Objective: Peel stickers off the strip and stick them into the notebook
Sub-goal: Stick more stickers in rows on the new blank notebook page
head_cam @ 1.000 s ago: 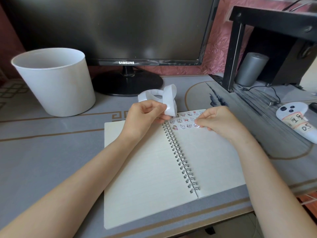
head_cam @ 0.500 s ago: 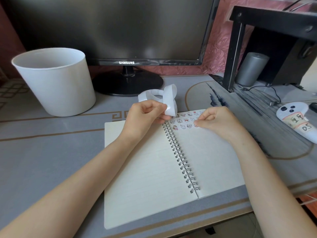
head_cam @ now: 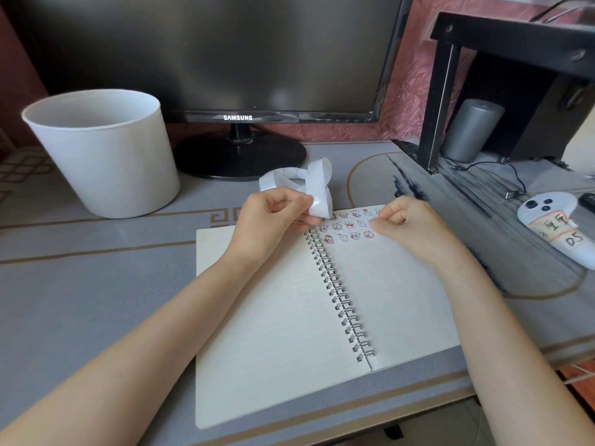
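An open spiral notebook [head_cam: 289,317] lies on the grey desk. Several small cartoon stickers [head_cam: 349,225] sit in rows at the top of its right page. My left hand [head_cam: 273,217] pinches a curled white sticker strip [head_cam: 317,185] above the notebook's top edge near the spiral. My right hand [head_cam: 405,220] rests on the top of the right page with curled fingers, its fingertips at the right end of the sticker rows. I cannot tell whether it holds a sticker.
A white bucket [head_cam: 103,149] stands at the back left. A Samsung monitor [head_cam: 238,59] stands behind the notebook. To the right are a black shelf frame [head_cam: 441,91], a grey cylinder [head_cam: 471,130], a cable and a white controller [head_cam: 557,226].
My right hand has drawn back slightly up and to the right along the sticker rows. The left hand and the strip have stayed put.
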`<state>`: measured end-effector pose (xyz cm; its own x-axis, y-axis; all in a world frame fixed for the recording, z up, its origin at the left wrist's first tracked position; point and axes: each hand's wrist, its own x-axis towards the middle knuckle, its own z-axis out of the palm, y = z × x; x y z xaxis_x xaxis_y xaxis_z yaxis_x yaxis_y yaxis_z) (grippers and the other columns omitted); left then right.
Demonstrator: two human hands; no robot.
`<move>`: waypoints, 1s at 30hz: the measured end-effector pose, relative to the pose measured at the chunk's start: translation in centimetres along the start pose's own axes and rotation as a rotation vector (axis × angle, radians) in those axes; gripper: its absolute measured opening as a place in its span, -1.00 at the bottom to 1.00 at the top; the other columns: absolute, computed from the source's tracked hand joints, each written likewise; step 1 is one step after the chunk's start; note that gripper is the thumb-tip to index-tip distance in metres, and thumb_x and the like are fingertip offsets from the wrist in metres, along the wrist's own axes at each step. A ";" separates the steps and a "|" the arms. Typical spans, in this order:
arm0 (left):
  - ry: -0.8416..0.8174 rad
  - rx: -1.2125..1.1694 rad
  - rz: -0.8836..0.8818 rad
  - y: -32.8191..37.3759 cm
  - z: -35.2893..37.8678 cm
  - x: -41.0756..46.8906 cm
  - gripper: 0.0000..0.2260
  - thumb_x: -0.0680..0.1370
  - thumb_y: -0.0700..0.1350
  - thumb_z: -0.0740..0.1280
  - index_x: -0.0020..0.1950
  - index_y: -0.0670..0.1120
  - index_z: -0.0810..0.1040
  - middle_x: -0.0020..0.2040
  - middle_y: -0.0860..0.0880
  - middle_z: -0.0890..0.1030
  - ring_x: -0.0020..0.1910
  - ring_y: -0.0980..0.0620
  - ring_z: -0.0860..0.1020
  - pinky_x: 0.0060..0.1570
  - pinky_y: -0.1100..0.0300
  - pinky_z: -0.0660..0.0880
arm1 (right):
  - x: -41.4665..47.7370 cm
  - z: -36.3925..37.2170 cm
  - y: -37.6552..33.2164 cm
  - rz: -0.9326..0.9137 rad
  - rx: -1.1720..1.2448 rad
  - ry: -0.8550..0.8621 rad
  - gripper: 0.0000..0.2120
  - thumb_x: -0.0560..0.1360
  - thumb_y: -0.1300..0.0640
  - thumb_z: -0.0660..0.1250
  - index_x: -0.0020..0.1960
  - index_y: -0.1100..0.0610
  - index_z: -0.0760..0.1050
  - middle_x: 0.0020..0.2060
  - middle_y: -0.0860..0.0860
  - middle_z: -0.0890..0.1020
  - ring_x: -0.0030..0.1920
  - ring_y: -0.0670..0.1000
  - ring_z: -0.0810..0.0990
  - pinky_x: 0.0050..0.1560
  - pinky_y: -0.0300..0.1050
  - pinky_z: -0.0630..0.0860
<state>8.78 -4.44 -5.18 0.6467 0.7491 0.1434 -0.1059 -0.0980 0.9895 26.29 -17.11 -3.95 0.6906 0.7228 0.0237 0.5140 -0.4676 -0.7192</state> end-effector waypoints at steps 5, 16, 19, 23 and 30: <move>-0.002 0.000 -0.001 0.0 0.1 0.0 -0.82 0.56 -0.22 0.31 -0.06 -0.36 0.57 -0.20 -0.20 0.68 -0.23 0.02 0.67 -0.09 0.16 0.59 | -0.2 0.0 -0.1 0.004 0.026 -0.049 -0.73 0.34 0.09 0.54 -0.09 0.08 0.47 -0.26 -0.04 0.52 -0.27 -0.09 0.48 -0.31 -0.23 0.34; -0.001 -0.006 0.026 0.1 0.1 0.0 -0.82 0.58 -0.23 0.29 -0.04 -0.36 0.55 -0.08 -0.33 0.64 -0.22 -0.02 0.67 -0.13 0.11 0.59 | -0.4 0.5 -1.6 -0.298 0.233 0.118 -0.91 0.50 0.11 0.36 -0.18 0.00 0.52 -0.23 -0.03 0.65 -0.26 -0.08 0.54 -0.06 -0.06 0.49; 0.000 -0.013 0.035 0.1 0.1 0.0 -0.81 0.58 -0.23 0.29 -0.02 -0.37 0.54 -0.08 -0.34 0.63 -0.24 -0.01 0.67 -0.14 0.11 0.60 | -1.2 1.4 -2.7 -0.425 0.254 0.016 -0.92 0.44 0.11 0.44 -0.12 -0.03 0.55 -0.18 -0.10 0.66 -0.20 -0.16 0.55 -0.14 -0.34 0.41; -0.009 -0.025 0.036 0.1 0.0 -0.1 -0.85 0.58 -0.22 0.29 -0.05 -0.32 0.54 -0.17 -0.26 0.63 -0.24 0.00 0.68 -0.15 0.13 0.60 | -1.6 2.5 -3.2 -0.483 0.245 -0.014 -0.80 0.38 0.21 0.49 -0.05 0.06 0.54 -0.21 -0.08 0.66 -0.24 -0.19 0.51 -0.24 -0.46 0.35; -0.031 -0.057 0.060 0.4 0.0 -0.2 -0.87 0.58 -0.20 0.29 -0.08 -0.27 0.54 -0.22 -0.18 0.61 -0.24 0.01 0.68 -0.21 0.18 0.60 | -1.8 3.1 -3.2 -0.500 0.212 0.020 -0.82 0.40 0.19 0.45 -0.11 -0.02 0.50 -0.22 -0.10 0.62 -0.25 -0.17 0.50 -0.27 -0.40 0.31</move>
<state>8.63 -4.65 -4.80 0.6606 0.7227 0.2032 -0.1869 -0.1039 0.9769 21.86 -15.35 -3.88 0.3991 0.8199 0.4105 0.6700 0.0449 -0.7410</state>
